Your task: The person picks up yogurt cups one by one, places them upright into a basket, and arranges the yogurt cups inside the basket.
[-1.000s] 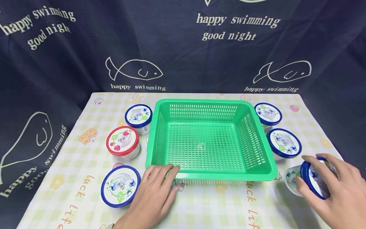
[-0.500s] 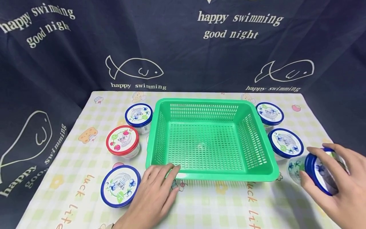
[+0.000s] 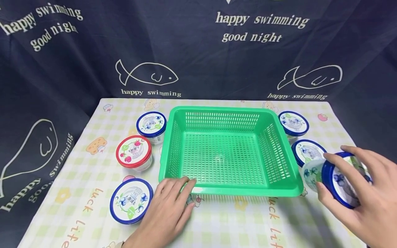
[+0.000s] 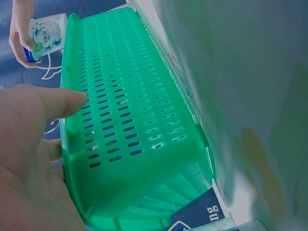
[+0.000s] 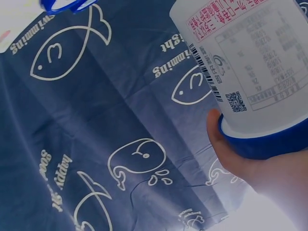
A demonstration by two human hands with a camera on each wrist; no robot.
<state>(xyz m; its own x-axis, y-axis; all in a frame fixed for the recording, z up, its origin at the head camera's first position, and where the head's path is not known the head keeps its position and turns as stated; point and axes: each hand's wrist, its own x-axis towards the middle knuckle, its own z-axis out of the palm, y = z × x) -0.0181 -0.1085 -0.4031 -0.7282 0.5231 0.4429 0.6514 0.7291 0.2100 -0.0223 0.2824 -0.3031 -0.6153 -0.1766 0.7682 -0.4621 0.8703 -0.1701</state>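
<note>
In the head view my right hand (image 3: 369,193) grips a clear plastic cup by its blue lid (image 3: 345,182). The cup is tilted, its base pointing left toward the basket, and a shadow lies on the cloth below it. The right wrist view shows its printed white side (image 5: 250,72), with a finger along the blue lid's edge. My left hand (image 3: 170,203) holds the near rim of a green plastic basket (image 3: 232,190): fingers lie over the rim, and the thumb (image 4: 72,101) is against the outer wall. Nothing lies inside the basket.
Left of the basket stand a red-lidded cup (image 3: 134,151) and two blue-lidded cups, one behind (image 3: 151,124) and one in front (image 3: 131,200). Two more blue-lidded cups stand to its right, at the back (image 3: 293,123) and nearer (image 3: 307,151). A dark curtain (image 3: 201,51) hangs behind the table.
The right hand has raised the cup and, most recently, moved it left, so it now overlaps the nearer right-hand cup in view. The left hand stays on the basket rim.
</note>
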